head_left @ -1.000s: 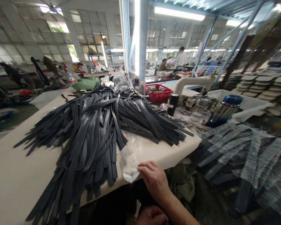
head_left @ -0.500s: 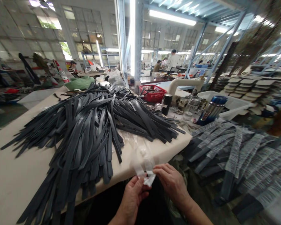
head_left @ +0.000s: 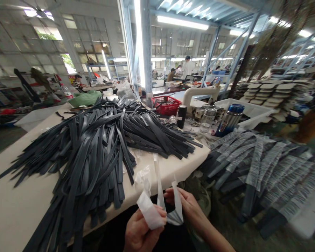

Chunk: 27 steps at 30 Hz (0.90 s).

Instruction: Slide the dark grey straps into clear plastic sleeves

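Strips of thin white translucent film (head_left: 150,212) hang between my hands at the table's front edge. My left hand (head_left: 144,227) is closed on the film, with a wide flap of it lying over the fingers. To its right, my right hand (head_left: 185,204) has its fingers bent behind a narrow upright strip and pinches the film. A loop of film sags between the two hands. More crumpled clear film (head_left: 144,175) lies on the table just beyond. A big heap of dark grey flat strips (head_left: 99,150) covers the table to the left and ahead.
Film-wrapped dark strips (head_left: 259,168) are piled at the right. Behind the table's cream surface (head_left: 10,206) stand a red basket (head_left: 166,105), a black cylinder (head_left: 182,116), a blue-silver flask (head_left: 229,120) and a white tub (head_left: 254,110). People sit and stand far back.
My left hand has moved left and slightly toward me, and the film is spread wider, with a flap now folded over the left fingers. The view has shifted a little.
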Each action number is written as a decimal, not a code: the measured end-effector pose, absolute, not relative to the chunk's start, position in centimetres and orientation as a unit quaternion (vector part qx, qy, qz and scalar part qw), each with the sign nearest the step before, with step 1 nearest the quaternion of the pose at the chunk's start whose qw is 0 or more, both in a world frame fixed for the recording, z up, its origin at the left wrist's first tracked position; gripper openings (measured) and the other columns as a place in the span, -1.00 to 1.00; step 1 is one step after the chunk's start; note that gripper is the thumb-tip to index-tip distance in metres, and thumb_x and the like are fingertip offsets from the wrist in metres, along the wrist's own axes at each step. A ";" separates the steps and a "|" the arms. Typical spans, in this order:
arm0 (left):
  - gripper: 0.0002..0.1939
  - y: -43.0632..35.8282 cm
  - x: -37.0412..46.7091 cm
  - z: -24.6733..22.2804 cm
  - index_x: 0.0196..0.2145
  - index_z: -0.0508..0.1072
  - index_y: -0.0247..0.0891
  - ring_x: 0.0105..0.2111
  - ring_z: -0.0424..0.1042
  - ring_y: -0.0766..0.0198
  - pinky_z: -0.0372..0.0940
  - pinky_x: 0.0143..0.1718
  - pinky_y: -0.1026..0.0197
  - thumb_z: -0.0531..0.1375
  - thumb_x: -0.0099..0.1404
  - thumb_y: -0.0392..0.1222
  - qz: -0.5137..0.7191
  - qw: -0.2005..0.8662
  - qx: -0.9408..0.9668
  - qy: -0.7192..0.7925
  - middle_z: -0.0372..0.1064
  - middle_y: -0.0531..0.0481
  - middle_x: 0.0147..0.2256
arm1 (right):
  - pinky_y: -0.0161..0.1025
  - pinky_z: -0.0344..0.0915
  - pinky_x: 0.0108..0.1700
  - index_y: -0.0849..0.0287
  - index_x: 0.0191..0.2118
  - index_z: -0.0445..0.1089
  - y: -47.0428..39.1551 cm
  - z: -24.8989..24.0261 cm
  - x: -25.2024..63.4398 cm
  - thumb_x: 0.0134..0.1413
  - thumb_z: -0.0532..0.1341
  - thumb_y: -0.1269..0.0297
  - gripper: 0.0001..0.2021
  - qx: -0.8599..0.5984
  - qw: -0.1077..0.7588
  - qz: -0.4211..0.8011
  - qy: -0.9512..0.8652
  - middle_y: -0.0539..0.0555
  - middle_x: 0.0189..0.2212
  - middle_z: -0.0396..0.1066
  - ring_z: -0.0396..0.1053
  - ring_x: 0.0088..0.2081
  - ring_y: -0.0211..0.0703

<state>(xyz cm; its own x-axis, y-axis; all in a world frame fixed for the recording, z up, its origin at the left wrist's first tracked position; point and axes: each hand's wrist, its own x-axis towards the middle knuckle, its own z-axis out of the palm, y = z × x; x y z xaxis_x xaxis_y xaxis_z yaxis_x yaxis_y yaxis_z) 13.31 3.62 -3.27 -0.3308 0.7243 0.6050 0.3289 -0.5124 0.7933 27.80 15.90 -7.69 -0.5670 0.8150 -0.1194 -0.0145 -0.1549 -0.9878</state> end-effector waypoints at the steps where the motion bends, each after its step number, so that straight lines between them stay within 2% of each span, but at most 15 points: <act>1: -0.86 3.5 13.3 -3.4 -0.25 0.58 -0.06 -0.26 0.51 0.22 0.41 -0.18 0.25 0.23 0.23 -0.19 0.660 0.158 0.557 0.478 0.56 -0.01 -0.32 | -0.05 0.34 -0.12 0.27 -0.14 0.47 15.5 -7.8 27.4 0.11 0.14 -0.16 -0.47 -0.332 0.294 0.733 -0.515 0.23 -0.26 0.54 0.48 -0.23 0.05; 3: -0.86 3.2 13.3 -3.7 -0.27 0.59 -0.06 -0.26 0.52 0.21 0.41 -0.17 0.24 0.23 0.23 -0.16 0.654 0.181 0.547 0.490 0.56 -0.02 -0.31 | -0.06 0.35 -0.15 0.32 -0.16 0.47 14.6 -7.8 26.5 0.05 0.16 -0.20 -0.42 -0.295 0.270 0.818 -0.414 0.27 -0.27 0.54 0.49 -0.26 0.04; 6: -0.83 2.4 13.4 -4.0 -0.29 0.60 -0.08 -0.24 0.53 0.16 0.42 -0.13 0.22 0.22 0.22 -0.07 0.652 0.240 0.505 0.512 0.57 -0.05 -0.29 | -0.17 0.36 -0.21 0.34 -0.17 0.47 13.7 -6.9 24.6 -0.01 0.28 -0.12 -0.46 -0.248 0.248 0.892 -0.285 0.23 -0.30 0.55 0.50 -0.33 -0.07; 10: -0.77 1.8 12.8 -4.1 -0.33 0.62 -0.16 -0.21 0.54 0.11 0.42 -0.12 0.24 0.28 0.14 0.00 0.675 0.354 0.362 0.537 0.59 -0.10 -0.28 | -0.28 0.36 -0.29 0.30 -0.25 0.46 13.5 -5.3 22.7 -0.11 0.42 0.13 -0.64 -0.208 0.269 0.920 -0.192 0.10 -0.43 0.54 0.48 -0.41 -0.20; 12: -0.76 1.9 11.8 -3.9 -0.37 0.63 -0.18 -0.23 0.55 0.11 0.43 -0.14 0.24 0.33 0.08 0.02 0.708 0.400 0.268 0.516 0.60 -0.09 -0.29 | -0.31 0.37 -0.28 0.25 -0.33 0.45 13.7 -4.9 22.6 -0.13 0.45 0.20 -0.71 -0.184 0.302 0.922 -0.158 -0.02 -0.52 0.49 0.47 -0.44 -0.25; 15: -0.76 2.5 9.8 -3.0 -0.45 0.62 -0.19 -0.33 0.56 0.16 0.45 -0.23 0.25 0.40 -0.03 0.00 0.751 0.437 0.160 0.468 0.60 -0.07 -0.37 | -0.33 0.40 -0.29 0.21 -0.36 0.44 14.0 -5.2 23.4 -0.20 0.49 0.24 -0.71 -0.158 0.314 0.924 -0.150 -0.10 -0.58 0.43 0.46 -0.45 -0.28; 19: -0.73 3.9 7.4 -0.2 -0.42 0.61 -0.31 -0.38 0.53 0.22 0.43 -0.27 0.26 0.38 0.02 -0.03 0.739 0.438 0.193 0.473 0.58 -0.12 -0.40 | -0.33 0.44 -0.25 0.19 -0.30 0.46 14.6 -6.4 25.0 -0.13 0.46 0.27 -0.75 -0.176 0.317 0.918 -0.162 -0.12 -0.56 0.40 0.43 -0.45 -0.34; 27: -0.73 7.8 -0.3 7.5 -0.38 0.57 -0.33 -0.43 0.49 0.31 0.41 -0.40 0.32 0.40 -0.02 -0.10 0.775 0.316 0.260 0.481 0.55 -0.04 -0.42 | -0.37 0.43 -0.40 0.17 -0.35 0.50 16.2 -6.8 27.6 -0.22 0.49 0.25 -0.74 -0.273 0.385 0.864 -0.176 -0.14 -0.61 0.25 0.30 -0.56 -0.38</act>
